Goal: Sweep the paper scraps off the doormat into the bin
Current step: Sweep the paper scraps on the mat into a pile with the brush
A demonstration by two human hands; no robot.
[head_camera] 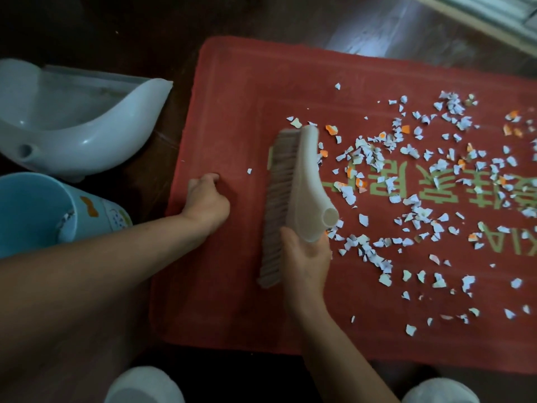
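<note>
risk: too hard a stroke flicks light paper scraps (421, 175) past doormat (232, 286) edge onto floor (145, 30), missing dustpan (72, 120) and bin (35, 210) at left; mat may slide unless pinned. my right hand (305, 257) grips brush (293, 199). my left hand (206, 199) curled, empty, knuckles on mat. scraps small, torn, white and orange, strewn over mat's right half.
</note>
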